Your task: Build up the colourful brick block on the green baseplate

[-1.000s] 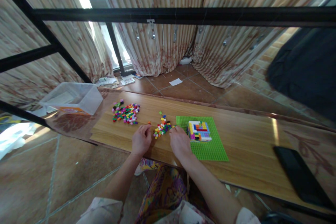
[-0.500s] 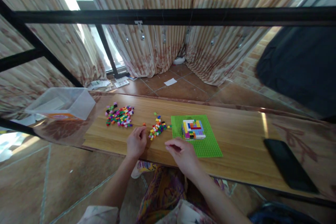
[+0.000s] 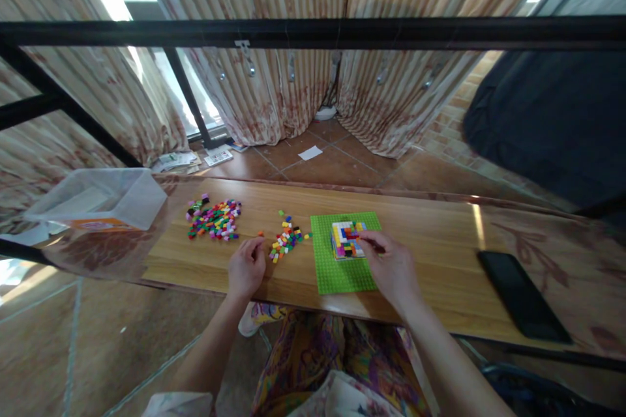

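A green baseplate (image 3: pixel 342 273) lies on the wooden board, with a small square block of coloured bricks (image 3: pixel 345 239) built on its far half. My right hand (image 3: pixel 391 267) rests over the plate's right edge, fingers pinched together at the block's right side; what they hold is too small to make out. My left hand (image 3: pixel 246 267) lies on the board with fingers curled, just left of a small heap of loose bricks (image 3: pixel 286 240). A bigger heap of bricks (image 3: pixel 214 219) lies further left.
A clear plastic tub (image 3: pixel 98 199) stands at the board's left end. A black phone (image 3: pixel 521 295) lies at the right. A black metal frame bar (image 3: pixel 313 32) crosses above. Curtains and a tiled floor lie beyond.
My right hand moved from the small loose heap back toward me, then right onto the baseplate and the built block. My left hand stayed beside the heap.
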`<state>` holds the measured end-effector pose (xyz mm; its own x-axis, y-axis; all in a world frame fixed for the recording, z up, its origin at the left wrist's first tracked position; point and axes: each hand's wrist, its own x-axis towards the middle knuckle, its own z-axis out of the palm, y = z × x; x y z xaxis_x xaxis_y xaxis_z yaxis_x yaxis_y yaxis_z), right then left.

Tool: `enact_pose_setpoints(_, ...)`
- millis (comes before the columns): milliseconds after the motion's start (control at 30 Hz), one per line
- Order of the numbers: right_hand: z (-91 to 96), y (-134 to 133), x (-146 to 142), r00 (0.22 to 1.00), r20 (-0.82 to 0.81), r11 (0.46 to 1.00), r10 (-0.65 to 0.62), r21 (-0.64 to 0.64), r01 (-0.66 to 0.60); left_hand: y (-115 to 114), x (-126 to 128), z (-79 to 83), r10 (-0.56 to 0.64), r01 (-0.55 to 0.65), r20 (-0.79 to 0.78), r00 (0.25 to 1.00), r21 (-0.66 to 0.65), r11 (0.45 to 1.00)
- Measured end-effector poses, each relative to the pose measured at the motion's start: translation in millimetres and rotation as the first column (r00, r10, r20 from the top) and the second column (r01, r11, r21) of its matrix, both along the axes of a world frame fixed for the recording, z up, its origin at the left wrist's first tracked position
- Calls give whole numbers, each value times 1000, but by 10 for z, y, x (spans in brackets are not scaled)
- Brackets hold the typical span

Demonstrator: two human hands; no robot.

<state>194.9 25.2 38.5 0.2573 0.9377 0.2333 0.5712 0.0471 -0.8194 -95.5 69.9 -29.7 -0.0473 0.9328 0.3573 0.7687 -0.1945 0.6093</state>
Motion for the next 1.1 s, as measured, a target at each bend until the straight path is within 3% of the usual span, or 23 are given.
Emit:
enact_pose_setpoints(200,-78,230,-58,986,156,996,-64,-55,73,2,-13,8,4,-4,-18,1000,0,1000)
enact_pose_setpoints(433,-121,309,-158,945,314,985,-93,-109,133,2,-9,5,-10,10,-10,1000,1,1000)
enact_pose_setpoints(667,-137,276,-120,962,270,996,-50,-61,69,-3,3,19,-14,14,2,1000,-19,1000)
enact_pose_setpoints(1100,-159,326,-106,974,207,984,-95,-130,124,-17,17,44,1,-1,-6,1000,-12,1000)
